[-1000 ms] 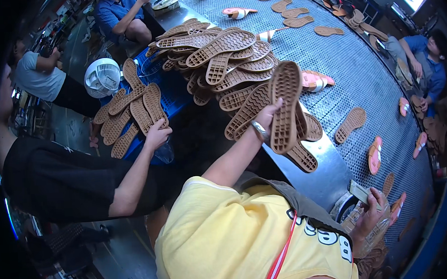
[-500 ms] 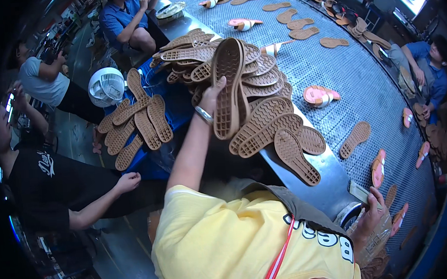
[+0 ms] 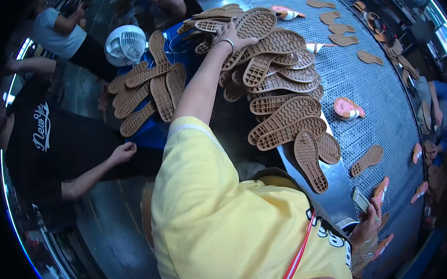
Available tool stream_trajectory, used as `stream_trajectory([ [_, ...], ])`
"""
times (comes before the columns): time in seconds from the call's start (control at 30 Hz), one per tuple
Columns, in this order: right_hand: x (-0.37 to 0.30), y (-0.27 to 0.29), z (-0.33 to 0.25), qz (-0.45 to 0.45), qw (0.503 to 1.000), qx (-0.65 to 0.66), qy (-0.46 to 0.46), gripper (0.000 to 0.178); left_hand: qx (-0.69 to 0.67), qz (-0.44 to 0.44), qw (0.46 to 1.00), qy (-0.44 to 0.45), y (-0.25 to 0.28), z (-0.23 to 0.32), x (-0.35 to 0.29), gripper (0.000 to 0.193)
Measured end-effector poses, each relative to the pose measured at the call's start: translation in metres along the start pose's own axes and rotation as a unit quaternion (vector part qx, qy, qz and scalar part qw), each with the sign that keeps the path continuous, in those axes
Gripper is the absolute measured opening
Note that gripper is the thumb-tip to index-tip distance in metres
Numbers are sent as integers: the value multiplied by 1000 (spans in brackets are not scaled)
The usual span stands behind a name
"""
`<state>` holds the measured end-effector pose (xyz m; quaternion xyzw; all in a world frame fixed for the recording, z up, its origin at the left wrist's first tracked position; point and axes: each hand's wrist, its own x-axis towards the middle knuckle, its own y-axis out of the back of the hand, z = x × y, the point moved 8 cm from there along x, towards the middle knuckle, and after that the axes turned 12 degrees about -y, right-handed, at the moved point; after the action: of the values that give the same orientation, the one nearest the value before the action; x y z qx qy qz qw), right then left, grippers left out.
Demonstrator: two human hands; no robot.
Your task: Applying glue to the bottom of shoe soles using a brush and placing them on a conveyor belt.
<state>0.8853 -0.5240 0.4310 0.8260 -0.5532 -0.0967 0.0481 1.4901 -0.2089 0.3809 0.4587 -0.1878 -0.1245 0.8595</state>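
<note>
My left hand (image 3: 234,38), with a bracelet at the wrist, lies on the heap of brown shoe soles with its fingers spread. Under and beside it are a ridged sole (image 3: 256,25) and a longer sole (image 3: 279,42). The soles overlap in a long pile, treads facing up. Near the pile's close end a single sole (image 3: 310,161) lies across the metal table edge (image 3: 333,181). On the right, my right hand (image 3: 368,226) is closed around a pale, flat rectangular thing (image 3: 361,199), whose kind I cannot make out.
A mesh conveyor (image 3: 339,71) carries scattered soles and pink sandals (image 3: 348,108). To the left, more soles (image 3: 164,92) lie on a blue surface beside a white fan (image 3: 125,45). A person in a black shirt (image 3: 55,144) stands close on my left; others sit around the conveyor.
My left hand has moved away from me, and the soles it held upright now lie on the heap. The view has shifted a little. My right hand still holds the pale thing.
</note>
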Motion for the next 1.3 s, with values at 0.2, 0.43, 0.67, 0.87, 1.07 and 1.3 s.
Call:
stream_trajectory([
  [0.2,19,-19,-2,-35,999,-25,6,25,95,13,995,37,10,27,-20,120],
  [0.43,20,-42,-19,-74,994,-78,32,25,81,-52,995,27,0,-2,-9,119],
  [0.67,7,-16,-22,-21,995,-87,38,23,264,7,959,-104,5,26,25,76],
  [0.87,-10,38,4,41,997,-19,-61,20,-102,-10,953,-286,-24,162,-58,48],
  [1.07,-33,89,28,121,990,13,-66,17,-274,-417,846,-186,-192,225,-257,58],
  [1.3,-57,146,66,213,969,-127,-8,19,-177,-534,818,-119,-251,258,-326,76],
])
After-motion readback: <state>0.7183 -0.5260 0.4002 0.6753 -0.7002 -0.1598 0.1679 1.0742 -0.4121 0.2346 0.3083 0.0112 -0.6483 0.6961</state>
